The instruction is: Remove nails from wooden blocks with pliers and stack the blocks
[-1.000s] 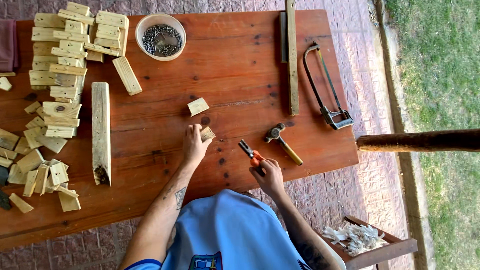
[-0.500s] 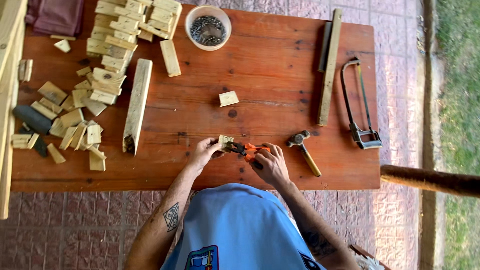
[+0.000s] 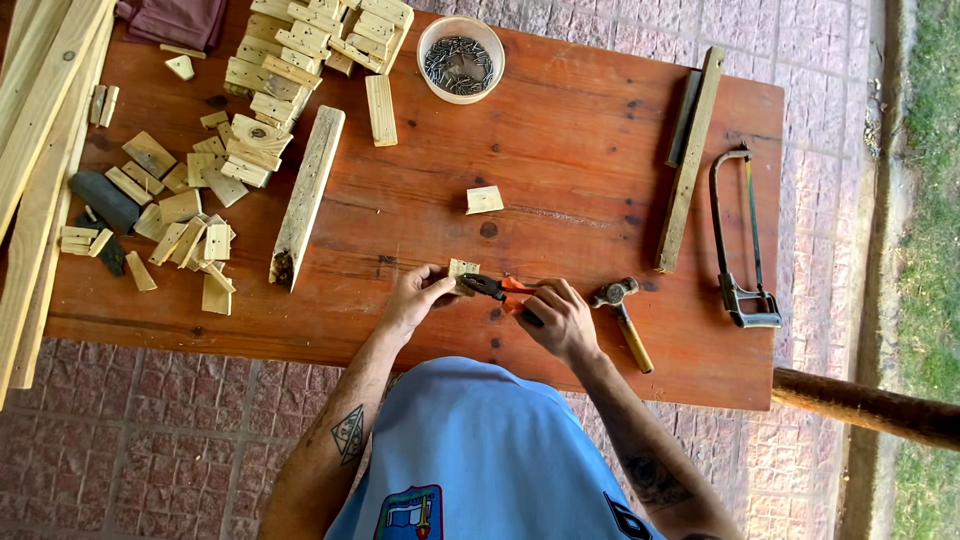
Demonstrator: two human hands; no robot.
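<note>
Orange-handled pliers (image 3: pixel 497 289) in right hand (image 3: pixel 560 320); left hand (image 3: pixel 415 297) fingers pinch wood block (image 3: pixel 462 268).

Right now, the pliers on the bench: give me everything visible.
The pliers have dark metal jaws and orange-red handles. They lie roughly level just above the wooden table, jaws pointing toward the person's left. The right hand grips the handles. The jaw tips meet a small pale wood block, steadied by the left hand. Whether the jaws actually clamp anything is too small to tell.

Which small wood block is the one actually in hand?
The small block at the table's near edge, pinched by the left hand and met by the orange-handled pliers in the right hand. The lone block mid-table lies untouched.
</note>
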